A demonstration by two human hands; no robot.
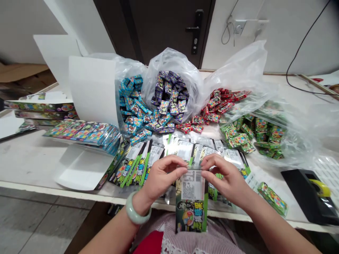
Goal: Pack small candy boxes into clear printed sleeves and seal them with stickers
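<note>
I observe the left hand (161, 176) and the right hand (225, 180) raised just above the table (31, 158), with the forearms angled in from the lower corners of the frame and the fingers curled toward each other. Both hands are in a narrow pinch, holding the top of a flat printed packet (192, 203) between thumbs and fingers. The packet hangs upright at the near table edge, in front of a striped garment (219, 240). A pale green bangle (138, 211) sits on the left wrist. The packet's upper panel carries a white label (191, 185) with a barcode, but its fine print is too small to read. The lower panel shows large stylised characters and a round multicoloured emblem, neither legible as a brand. Similar packets (137, 165) lie in overlapping rows beneath the hands. At top centre, clear plastic bags (172, 70) hold small blue, purple, red and green packets. Stacked display boxes (39, 109) stand at the left of the frame. At lower right, a black tape dispenser (308, 195) holds a yellow tape roll (320, 187), with a small green packet (272, 199) just beside it.
</note>
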